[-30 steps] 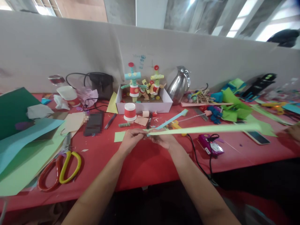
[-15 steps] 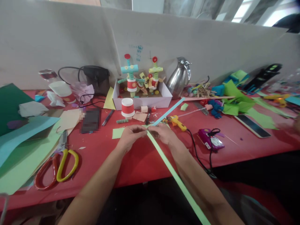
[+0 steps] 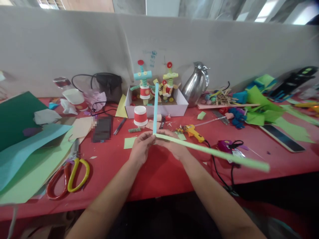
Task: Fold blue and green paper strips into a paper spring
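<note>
- Head view: there they were, the left hand (image 3: 141, 147) and the right hand (image 3: 171, 145), meeting over the red surface (image 3: 164, 179), fingertips almost together!
- Right at that meeting point sat the join of two paper strips, the blue strip (image 3: 156, 108) and the green strip (image 3: 211, 150), crossing at a wide angle.
- The left fingers (image 3: 149, 139) were pinched on the join, thumb on top; the right fingers (image 3: 166, 133) gripped it from the other side, partly masked by green paper.
- Now the lines: blue ran straight away from the person, its free end in front of the white box (image 3: 171, 111); whether it was raised or level was hard to judge.
- Green, the longer one, shot off to the right, over the right hand and past the yellow glue gun (image 3: 195, 133), its tip blurred.
- So the right hand was nearer to green's loose end, while blue's base stood between both hands.
- Off to the left, well apart, lay the scissors (image 3: 74, 158), untouched.
</note>
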`<state>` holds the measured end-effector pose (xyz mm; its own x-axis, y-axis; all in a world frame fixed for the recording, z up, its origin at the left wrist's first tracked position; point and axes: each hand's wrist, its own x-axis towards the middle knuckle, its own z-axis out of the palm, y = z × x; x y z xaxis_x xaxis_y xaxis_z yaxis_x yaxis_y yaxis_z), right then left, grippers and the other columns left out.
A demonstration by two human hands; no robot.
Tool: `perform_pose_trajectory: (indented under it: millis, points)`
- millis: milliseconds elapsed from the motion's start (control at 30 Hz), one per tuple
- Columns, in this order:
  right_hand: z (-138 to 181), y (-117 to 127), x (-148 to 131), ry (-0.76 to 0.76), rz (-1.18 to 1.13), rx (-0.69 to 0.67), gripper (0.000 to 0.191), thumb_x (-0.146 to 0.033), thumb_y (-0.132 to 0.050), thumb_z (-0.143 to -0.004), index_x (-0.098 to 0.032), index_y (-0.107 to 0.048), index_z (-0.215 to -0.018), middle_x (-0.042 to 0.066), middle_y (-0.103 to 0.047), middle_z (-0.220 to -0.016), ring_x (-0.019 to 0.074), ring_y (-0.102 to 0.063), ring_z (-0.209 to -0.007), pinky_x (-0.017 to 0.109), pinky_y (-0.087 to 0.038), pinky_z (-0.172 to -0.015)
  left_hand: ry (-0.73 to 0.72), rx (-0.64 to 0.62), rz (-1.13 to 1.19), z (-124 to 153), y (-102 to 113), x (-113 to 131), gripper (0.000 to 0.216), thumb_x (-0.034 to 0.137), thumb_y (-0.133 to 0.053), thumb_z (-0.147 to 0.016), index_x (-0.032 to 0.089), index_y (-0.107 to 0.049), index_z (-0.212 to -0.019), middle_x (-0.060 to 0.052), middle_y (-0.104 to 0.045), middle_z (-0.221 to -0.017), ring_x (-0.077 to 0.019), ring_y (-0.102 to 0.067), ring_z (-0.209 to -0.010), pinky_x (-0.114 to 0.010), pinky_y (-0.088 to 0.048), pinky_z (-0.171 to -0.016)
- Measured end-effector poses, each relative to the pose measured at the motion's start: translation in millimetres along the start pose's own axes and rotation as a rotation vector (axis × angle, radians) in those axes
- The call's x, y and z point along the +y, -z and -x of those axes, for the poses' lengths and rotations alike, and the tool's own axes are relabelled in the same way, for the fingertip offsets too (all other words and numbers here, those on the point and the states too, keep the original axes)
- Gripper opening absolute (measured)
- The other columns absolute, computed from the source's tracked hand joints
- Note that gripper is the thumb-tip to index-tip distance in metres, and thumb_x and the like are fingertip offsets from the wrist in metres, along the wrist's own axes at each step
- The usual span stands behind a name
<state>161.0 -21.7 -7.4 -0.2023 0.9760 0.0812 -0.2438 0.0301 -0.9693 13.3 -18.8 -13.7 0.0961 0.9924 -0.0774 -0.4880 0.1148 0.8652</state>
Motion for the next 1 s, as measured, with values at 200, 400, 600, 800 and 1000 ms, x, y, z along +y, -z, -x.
perform_pose_trajectory:
  millis: [200,400,600,800,1000]
  points:
    - [1.8,-8.2,3.9,0.002,-0.090,0.147,0.022,-0.035,-0.076,-0.069,-0.020,-0.071,-0.084,0.002,-0.071,-0.076,0.0161,-0.065,-0.073,0.033,-0.053,-0.075,-0.014,-0.029,-0.042,0.6,-1.3,-0.1,0.024,0.022,-0.081,-0.065,0.016,-0.073,-0.086,-0.002,-0.070,-0.082,-0.0096,-0.062,-0.071,-0.022,-0.047,-0.069]
    - [1.6,-4.4,5.5,0.018,0.008,0.264,0.017,-0.036,-0.074,-0.070,-0.020,-0.069,-0.075,-0.001,-0.066,-0.064,0.0139,-0.063,-0.064,0.027,-0.050,-0.064,-0.017,0.006,-0.060,0.6,-2.1,-1.3,0.024,0.022,-0.082,-0.062,0.015,-0.073,-0.084,-0.003,-0.072,-0.079,-0.0111,-0.064,-0.071,-0.023,-0.049,-0.071]
    - [0.1,-0.5,10.0,0.054,0.081,0.271,0.020,-0.038,-0.073,-0.072,-0.019,-0.071,-0.076,0.001,-0.069,-0.067,0.0159,-0.064,-0.067,0.030,-0.052,-0.066,0.010,-0.016,-0.055,1.3,-1.5,-1.0,0.027,0.020,-0.084,-0.060,0.014,-0.072,-0.083,-0.004,-0.073,-0.079,-0.0140,-0.067,-0.072,-0.028,-0.052,-0.077]
    - [2.2,-0.7,5.4,0.091,0.183,0.229,0.020,-0.039,-0.070,-0.074,-0.019,-0.071,-0.077,0.002,-0.071,-0.073,0.0174,-0.066,-0.070,0.030,-0.053,-0.067,0.060,-0.007,-0.035,-0.5,-0.7,-0.7,0.027,0.019,-0.085,-0.055,0.013,-0.072,-0.078,-0.004,-0.073,-0.075,-0.0143,-0.067,-0.070,-0.028,-0.054,-0.075]
    - [2.1,0.6,8.9,0.131,0.221,0.229,0.017,-0.036,-0.068,-0.076,-0.019,-0.067,-0.077,0.001,-0.069,-0.072,0.0168,-0.065,-0.070,0.030,-0.053,-0.068,0.035,-0.042,-0.068,1.4,-3.0,-0.4,0.024,0.022,-0.084,-0.060,0.014,-0.072,-0.079,-0.004,-0.072,-0.074,-0.0123,-0.065,-0.067,-0.028,-0.053,-0.077]
